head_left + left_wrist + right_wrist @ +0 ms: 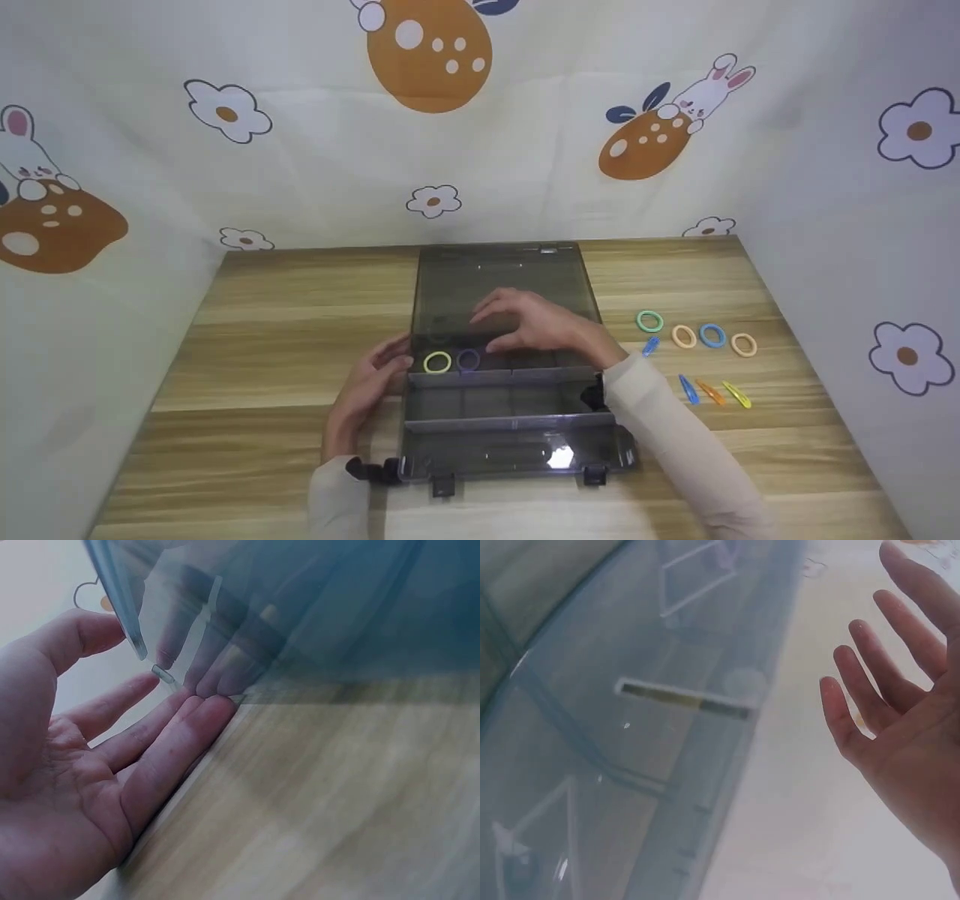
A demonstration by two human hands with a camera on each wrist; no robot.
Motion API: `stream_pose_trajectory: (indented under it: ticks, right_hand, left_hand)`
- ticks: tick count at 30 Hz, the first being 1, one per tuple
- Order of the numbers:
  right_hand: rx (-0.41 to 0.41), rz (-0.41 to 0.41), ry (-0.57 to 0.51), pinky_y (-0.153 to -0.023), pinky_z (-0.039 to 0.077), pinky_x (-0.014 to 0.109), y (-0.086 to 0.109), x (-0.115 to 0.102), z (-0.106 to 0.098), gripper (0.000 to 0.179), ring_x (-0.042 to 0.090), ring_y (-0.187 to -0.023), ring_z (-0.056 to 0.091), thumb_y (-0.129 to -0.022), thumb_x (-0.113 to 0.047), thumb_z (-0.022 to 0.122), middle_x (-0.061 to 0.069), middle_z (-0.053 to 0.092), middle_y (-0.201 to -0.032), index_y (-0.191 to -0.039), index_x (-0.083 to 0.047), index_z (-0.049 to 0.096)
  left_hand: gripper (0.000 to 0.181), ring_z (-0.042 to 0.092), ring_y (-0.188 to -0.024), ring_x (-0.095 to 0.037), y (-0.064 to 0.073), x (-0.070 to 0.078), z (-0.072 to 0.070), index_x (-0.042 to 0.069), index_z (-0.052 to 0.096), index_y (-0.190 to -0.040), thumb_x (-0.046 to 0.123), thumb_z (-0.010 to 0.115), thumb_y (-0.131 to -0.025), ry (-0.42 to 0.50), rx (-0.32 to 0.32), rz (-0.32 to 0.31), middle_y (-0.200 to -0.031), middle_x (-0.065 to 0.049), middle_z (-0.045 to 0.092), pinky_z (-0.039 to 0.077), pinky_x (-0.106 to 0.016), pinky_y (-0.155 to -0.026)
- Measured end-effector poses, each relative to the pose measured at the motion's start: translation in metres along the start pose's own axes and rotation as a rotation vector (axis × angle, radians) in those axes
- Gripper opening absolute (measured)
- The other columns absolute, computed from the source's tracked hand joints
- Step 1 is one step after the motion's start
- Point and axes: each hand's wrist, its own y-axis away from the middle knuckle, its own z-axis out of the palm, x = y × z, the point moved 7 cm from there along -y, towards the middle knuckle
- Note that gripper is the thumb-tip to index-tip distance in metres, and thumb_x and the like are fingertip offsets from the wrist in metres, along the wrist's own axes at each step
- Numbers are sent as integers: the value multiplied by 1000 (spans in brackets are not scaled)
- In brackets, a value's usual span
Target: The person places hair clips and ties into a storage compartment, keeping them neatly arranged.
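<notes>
A dark see-through plastic case with divided compartments stands in the middle of the table, its lid laid back behind it. Inside the rear compartment lie a yellow ring and a purple ring, side by side. My left hand touches the case's left side; in the left wrist view its fingers reach along the clear wall and the thumb is at the upper edge. Over the rear of the case, my right hand hovers with spread fingers, holding nothing; the right wrist view also shows it empty.
On the table's right lie a green ring, two peach rings, a blue ring, two blue hair clips, an orange clip and a yellow clip. Black latches stick out in front. Patterned curtain surrounds the table.
</notes>
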Motion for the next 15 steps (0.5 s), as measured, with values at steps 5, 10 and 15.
stream_pose_trajectory:
  ticks: [5,10,15]
  right_hand:
    - [23,34,-54,-113,43,47,16,2,-12,42,26,-130,55,-86,-28,78,6,62,-134,-125,-14,69]
    - [57,67,-87,-110,45,53,31,6,-23,42,27,-130,55,-87,-32,78,6,61,-135,-125,-17,69]
    - [124,74,-98,-107,47,56,45,14,-32,41,28,-128,56,-88,-30,77,7,62,-134,-125,-15,69]
  left_hand:
    - [49,51,-138,-31,-1,0,0,3,53,-143,8,63,-95,15,6,4,-145,-18,57,45,-35,-112]
    - [49,52,-137,-31,-1,1,1,3,53,-142,9,64,-94,9,16,-8,-145,-18,57,46,-30,-108]
    - [49,52,-137,-31,-1,1,1,2,53,-142,7,63,-94,13,14,-5,-146,-19,56,47,-26,-106]
